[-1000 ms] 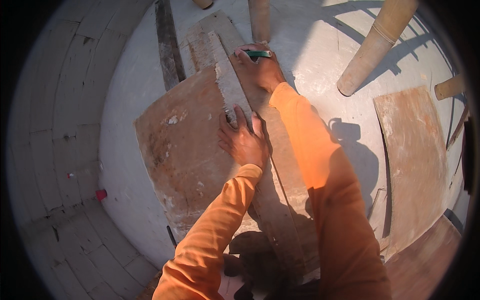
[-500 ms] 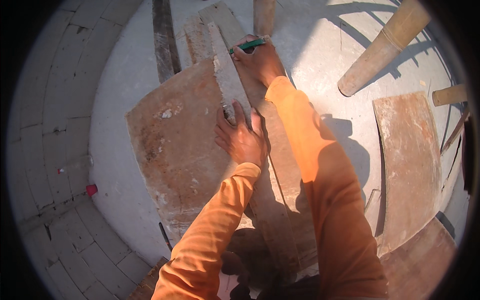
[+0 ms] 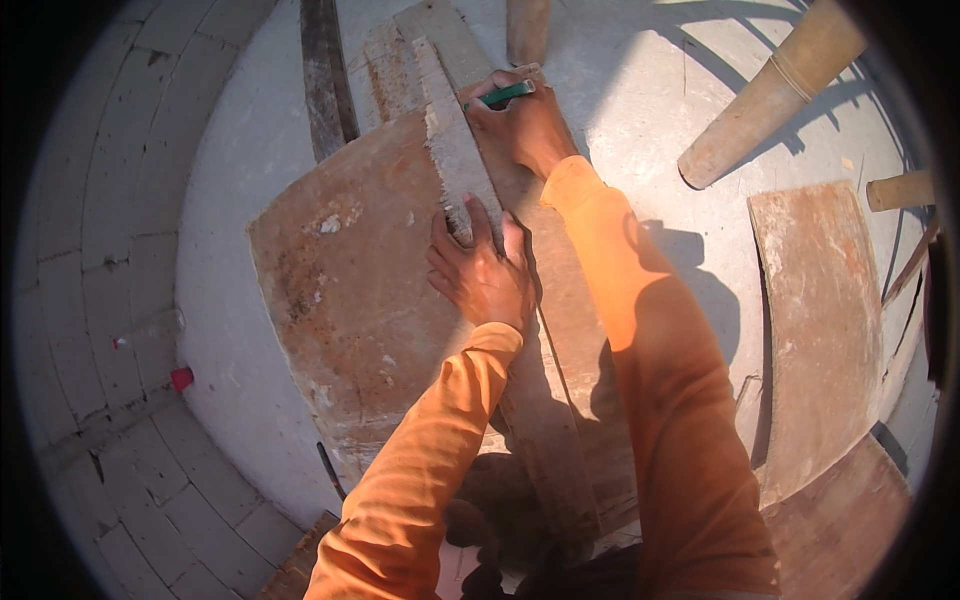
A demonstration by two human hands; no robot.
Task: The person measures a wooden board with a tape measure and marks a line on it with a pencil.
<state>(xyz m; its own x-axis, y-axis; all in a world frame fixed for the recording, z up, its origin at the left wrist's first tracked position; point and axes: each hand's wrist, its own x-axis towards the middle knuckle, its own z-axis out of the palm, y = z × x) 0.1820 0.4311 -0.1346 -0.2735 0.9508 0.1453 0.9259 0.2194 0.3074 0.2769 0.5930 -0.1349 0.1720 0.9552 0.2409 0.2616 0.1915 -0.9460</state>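
Observation:
A long, narrow wooden strip [image 3: 462, 150], crusted with pale dried cement along its left edge, lies lengthwise over a large brown board [image 3: 350, 240]. Pressing down on the strip is my left hand [image 3: 482, 268], its fingers spread across the width. My right hand [image 3: 525, 120] pinches a slim green pencil-like tool [image 3: 505, 95] near the far end of the board, just right of the strip. The tool's tip sits close to the strip's right edge; my fingers partly hide it.
At the far right lies a bamboo pole [image 3: 770, 95]. Another brown board [image 3: 818, 330] rests on the right. A dark plank [image 3: 327, 80] lies beyond the large board. On the left, grey block paving [image 3: 110, 200] borders the pale concrete [image 3: 225, 260], with a small red object [image 3: 181, 379] at the edge.
My right hand and the green tool have shifted slightly to the right, and the tool's visible part looks shorter. My left hand stays in place on the strip.

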